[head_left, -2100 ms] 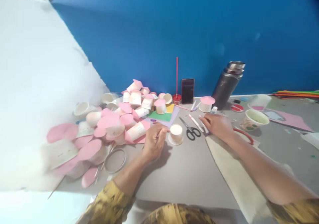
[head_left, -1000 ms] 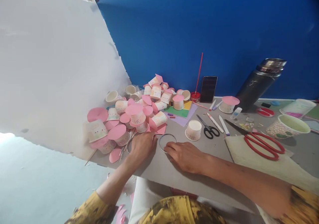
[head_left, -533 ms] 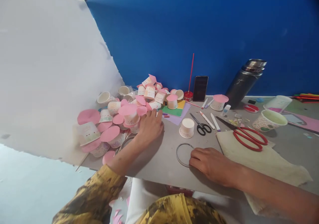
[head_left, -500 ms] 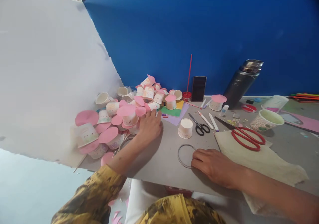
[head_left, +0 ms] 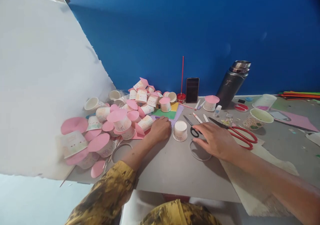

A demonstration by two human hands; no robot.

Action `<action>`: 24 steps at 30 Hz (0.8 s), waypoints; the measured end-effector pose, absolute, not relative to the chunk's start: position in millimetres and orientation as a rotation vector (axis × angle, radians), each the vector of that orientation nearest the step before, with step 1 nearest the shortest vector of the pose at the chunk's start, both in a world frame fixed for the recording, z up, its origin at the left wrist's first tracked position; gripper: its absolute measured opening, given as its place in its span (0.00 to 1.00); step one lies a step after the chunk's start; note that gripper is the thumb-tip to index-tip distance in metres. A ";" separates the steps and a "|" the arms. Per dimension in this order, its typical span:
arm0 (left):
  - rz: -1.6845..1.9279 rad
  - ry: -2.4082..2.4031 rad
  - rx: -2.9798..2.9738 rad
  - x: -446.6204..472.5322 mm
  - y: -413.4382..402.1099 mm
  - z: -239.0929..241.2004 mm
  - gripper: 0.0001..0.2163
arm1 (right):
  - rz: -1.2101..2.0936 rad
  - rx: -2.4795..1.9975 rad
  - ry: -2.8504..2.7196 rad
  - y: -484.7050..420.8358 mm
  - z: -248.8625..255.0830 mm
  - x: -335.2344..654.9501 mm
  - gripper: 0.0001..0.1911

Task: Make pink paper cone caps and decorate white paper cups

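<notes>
My left hand (head_left: 160,129) rests on the grey table, fingers curled, at the edge of a pile of paper cups with pink paper discs (head_left: 117,123). My right hand (head_left: 216,139) reaches forward with fingers spread, its fingertips over the black-handled scissors (head_left: 191,128). A thin metal ring (head_left: 198,153) lies flat just under and left of that hand. An upturned white paper cup (head_left: 180,130) stands between my hands.
Red-handled scissors (head_left: 237,133) lie on a beige cloth (head_left: 252,171). White markers, a phone (head_left: 192,89), a dark flask (head_left: 231,83), a patterned cup (head_left: 256,119) and coloured paper sheets (head_left: 166,114) sit further back. A white board (head_left: 37,84) leans at left.
My right hand has let go of the metal ring after sliding it to the right and now reaches forward over the black scissors. My left hand shifted right, off the cup pile.
</notes>
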State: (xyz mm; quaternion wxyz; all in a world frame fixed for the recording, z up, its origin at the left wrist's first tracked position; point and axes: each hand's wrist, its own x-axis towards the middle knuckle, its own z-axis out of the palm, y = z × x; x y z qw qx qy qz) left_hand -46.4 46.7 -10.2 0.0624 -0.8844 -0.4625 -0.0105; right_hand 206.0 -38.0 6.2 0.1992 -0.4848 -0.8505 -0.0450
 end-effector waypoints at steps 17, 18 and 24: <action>-0.103 -1.515 -2.663 -46.4 50.0 -21.3 0.12 | 0.276 -1.290 -2.062 -8.8 -6.7 185.2 0.32; -0.101 -1.519 -2.672 -46.4 47.9 -20.6 0.11 | 0.256 -1.273 -2.076 -8.0 -7.3 184.7 0.33; -0.132 -1.559 -2.702 -46.7 48.1 -19.9 0.12 | 0.243 -1.270 -2.069 -4.5 -9.4 188.2 0.30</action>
